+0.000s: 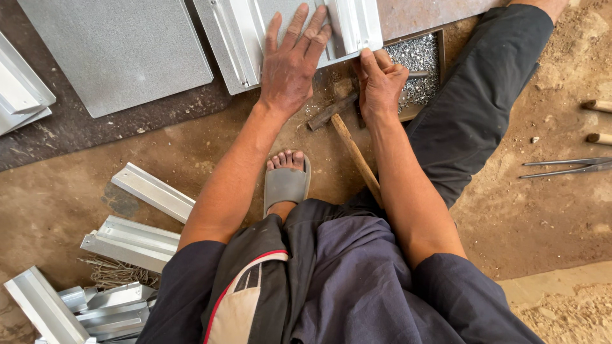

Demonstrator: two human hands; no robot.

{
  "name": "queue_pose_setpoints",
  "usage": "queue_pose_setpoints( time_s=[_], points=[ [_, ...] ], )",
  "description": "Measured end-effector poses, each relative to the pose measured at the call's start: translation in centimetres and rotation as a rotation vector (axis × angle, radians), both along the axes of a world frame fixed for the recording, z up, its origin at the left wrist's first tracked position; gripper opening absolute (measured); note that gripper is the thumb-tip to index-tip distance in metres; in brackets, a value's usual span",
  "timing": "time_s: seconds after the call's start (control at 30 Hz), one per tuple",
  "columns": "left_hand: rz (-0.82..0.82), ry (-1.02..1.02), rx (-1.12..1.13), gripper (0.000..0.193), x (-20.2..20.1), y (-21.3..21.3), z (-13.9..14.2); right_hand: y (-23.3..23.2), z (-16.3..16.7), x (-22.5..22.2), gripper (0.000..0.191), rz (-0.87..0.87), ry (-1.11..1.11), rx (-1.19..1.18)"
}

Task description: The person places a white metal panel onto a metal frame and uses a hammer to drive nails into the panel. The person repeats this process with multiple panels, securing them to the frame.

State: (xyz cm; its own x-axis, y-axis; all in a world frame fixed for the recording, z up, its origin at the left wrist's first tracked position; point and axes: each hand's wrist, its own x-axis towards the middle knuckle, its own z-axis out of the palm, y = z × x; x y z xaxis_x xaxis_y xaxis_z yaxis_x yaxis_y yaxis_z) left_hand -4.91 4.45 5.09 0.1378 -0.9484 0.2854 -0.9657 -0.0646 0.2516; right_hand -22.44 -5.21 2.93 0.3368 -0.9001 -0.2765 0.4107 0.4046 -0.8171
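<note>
My left hand [292, 60] lies flat, fingers spread, on a grey sheet-metal panel [245, 28] with folded ribs, pressing it against the ground. My right hand [379, 79] pinches the panel's near edge beside a raised rib [357, 22], fingers curled; whether a small fastener sits in them I cannot tell. A hammer with a wooden handle [357, 156] lies on the ground just under my right wrist, its head near my hand. A tray of small shiny metal bits [421, 64] sits right of that hand.
A second flat metal sheet [121, 48] lies to the left. Bent metal channel pieces [134, 239] are piled at lower left. My sandalled foot [286, 181] rests between my arms. Metal shears [567, 167] and wooden handles [599, 121] lie on the dirt at right.
</note>
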Motion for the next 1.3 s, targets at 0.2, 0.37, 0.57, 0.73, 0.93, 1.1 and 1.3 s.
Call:
queue_pose_setpoints(
  time_s=[0.2,0.37,0.57,0.73,0.93,1.1,1.3],
  points=[
    [-0.018,-0.011,0.021,0.073,0.1,-0.3,-0.2,3.6,2.6,-4.3,0.039,0.641,1.177,-0.482],
    [-0.012,-0.002,0.02,0.073,0.3,-0.5,-0.3,9.3,6.8,-8.1,0.03,0.849,1.062,-0.785],
    [-0.021,0.038,-0.005,0.078,0.5,-0.6,0.9,9.1,14.2,-8.4,0.023,0.745,0.727,-0.226],
    [-0.035,0.127,0.028,0.076,0.7,-0.5,1.2,8.3,13.9,-6.7,0.044,0.51,0.887,-0.545],
    [0.014,-0.016,-0.047,0.07,0.6,-0.7,0.9,7.5,12.1,-6.1,0.053,0.59,1.078,-0.881],
    [-0.026,0.11,0.009,0.07,0.6,-0.1,1.4,7.5,11.7,-5.7,0.042,0.503,0.94,-0.834],
    [0.004,0.048,-0.078,0.07,0.8,-0.7,0.3,7.8,12.0,-6.0,0.044,0.415,0.81,-0.867]
  ],
)
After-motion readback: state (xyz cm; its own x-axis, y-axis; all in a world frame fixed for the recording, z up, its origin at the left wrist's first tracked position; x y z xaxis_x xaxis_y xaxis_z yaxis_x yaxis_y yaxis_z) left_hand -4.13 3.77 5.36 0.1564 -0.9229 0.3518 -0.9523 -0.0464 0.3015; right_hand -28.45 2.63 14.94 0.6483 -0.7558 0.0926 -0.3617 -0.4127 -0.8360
